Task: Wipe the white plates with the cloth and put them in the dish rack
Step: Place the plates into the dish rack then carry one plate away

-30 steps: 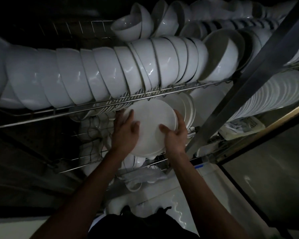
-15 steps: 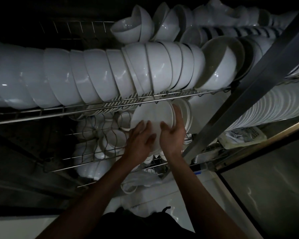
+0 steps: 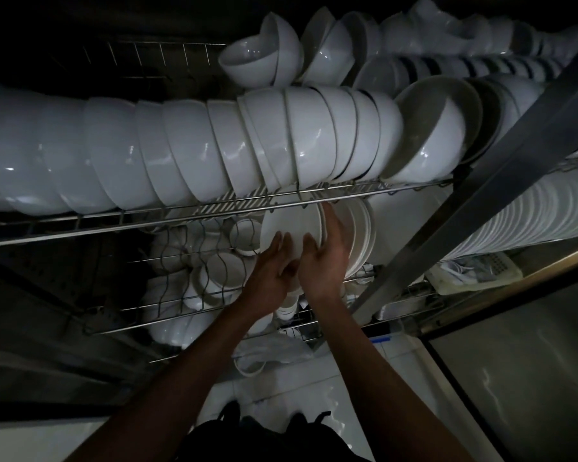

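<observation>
A: Where's the plate?

B: On edge in the dish rack, just below the rack's front rail and right against the stack of plates to its right.

A: And the hands?

B: The right hand has its fingers curled round the plate's right rim, reaching up between it and the stack. The left hand lies on the plate's face with fingers nearly straight, flat rather than grasping.

A: What sits above that rail?

B: A long row of white bowls nested on their sides.

A: Below it?

B: Small cups among the wire dividers, left of the plate. It's dim down there, so details are hard to make out.
</observation>
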{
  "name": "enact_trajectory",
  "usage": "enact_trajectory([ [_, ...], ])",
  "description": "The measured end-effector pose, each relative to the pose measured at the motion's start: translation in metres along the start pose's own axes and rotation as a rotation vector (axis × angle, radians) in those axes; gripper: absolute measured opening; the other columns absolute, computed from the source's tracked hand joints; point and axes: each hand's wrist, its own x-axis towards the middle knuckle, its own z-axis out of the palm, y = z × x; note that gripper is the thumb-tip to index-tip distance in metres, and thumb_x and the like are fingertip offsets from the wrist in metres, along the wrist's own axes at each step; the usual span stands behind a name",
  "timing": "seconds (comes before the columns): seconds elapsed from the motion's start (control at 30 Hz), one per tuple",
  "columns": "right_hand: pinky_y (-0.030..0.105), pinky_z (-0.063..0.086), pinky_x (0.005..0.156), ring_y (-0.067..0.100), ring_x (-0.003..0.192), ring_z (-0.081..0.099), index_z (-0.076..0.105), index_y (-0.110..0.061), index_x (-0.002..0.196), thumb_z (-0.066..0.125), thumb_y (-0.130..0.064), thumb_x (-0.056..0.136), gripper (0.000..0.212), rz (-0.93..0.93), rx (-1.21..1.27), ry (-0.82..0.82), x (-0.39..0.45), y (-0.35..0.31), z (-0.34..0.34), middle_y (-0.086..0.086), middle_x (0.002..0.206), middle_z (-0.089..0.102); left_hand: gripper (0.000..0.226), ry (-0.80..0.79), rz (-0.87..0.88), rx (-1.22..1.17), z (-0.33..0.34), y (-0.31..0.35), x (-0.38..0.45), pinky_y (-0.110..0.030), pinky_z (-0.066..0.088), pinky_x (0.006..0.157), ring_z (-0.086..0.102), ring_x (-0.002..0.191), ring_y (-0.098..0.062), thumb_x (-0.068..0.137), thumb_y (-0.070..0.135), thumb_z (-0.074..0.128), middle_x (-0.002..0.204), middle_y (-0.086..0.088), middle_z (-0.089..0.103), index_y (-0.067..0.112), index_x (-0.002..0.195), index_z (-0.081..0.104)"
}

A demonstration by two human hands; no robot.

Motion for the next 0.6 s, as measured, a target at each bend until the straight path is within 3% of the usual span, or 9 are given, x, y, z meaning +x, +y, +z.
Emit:
enact_trajectory([
  [0.1, 0.027, 0.039, 0.111, 0.004, 0.134, 0.042, 0.044, -0.031, 0.149, 0.056, 0.004, 0.092, 0.068, 0.028, 0.005, 0.0, -0.001, 0.004, 0.005, -0.002, 0.147, 0.047, 0.06, 0.006, 0.005, 0.002, 0.0, -0.005, 0.002, -0.052, 0.019, 0.123, 0.013, 0.153, -0.03, 0.102, 0.003, 0.05, 0.165, -0.017, 0.012, 0.001, 0.155, 0.021],
  [0.37, 0.038, 0.042, 0.112, 0.012, 0.136, 0.043, 0.04, -0.032, 0.151, 0.058, 0.002, 0.091, 0.071, 0.08, 0.0, -0.024, 0.004, 0.017, 0.006, -0.006, 0.146, 0.046, 0.059, -0.015, 0.051, 0.142, 0.0, -0.012, 0.008, -0.048, 0.022, 0.123, 0.016, 0.153, -0.033, 0.101, 0.007, 0.054, 0.163, -0.023, 0.016, -0.001, 0.153, 0.027],
  [0.5, 0.029, 0.04, 0.111, 0.003, 0.13, 0.04, 0.041, -0.028, 0.152, 0.059, 0.003, 0.091, 0.071, 0.116, 0.023, -0.026, 0.006, 0.019, 0.008, -0.007, 0.143, 0.046, 0.061, -0.012, 0.05, 0.203, 0.001, -0.014, 0.009, -0.047, 0.022, 0.122, 0.014, 0.153, -0.035, 0.103, 0.011, 0.053, 0.164, -0.023, 0.013, -0.002, 0.154, 0.023],
  [0.6, 0.009, 0.03, 0.104, -0.004, 0.125, 0.037, 0.041, -0.023, 0.152, 0.06, 0.003, 0.091, 0.069, 0.09, -0.006, -0.029, 0.005, 0.022, 0.01, 0.003, 0.145, 0.048, 0.061, -0.001, 0.05, 0.232, 0.001, -0.019, 0.008, -0.048, 0.022, 0.121, 0.015, 0.152, -0.036, 0.102, 0.011, 0.054, 0.163, -0.025, 0.015, -0.004, 0.153, 0.024],
])
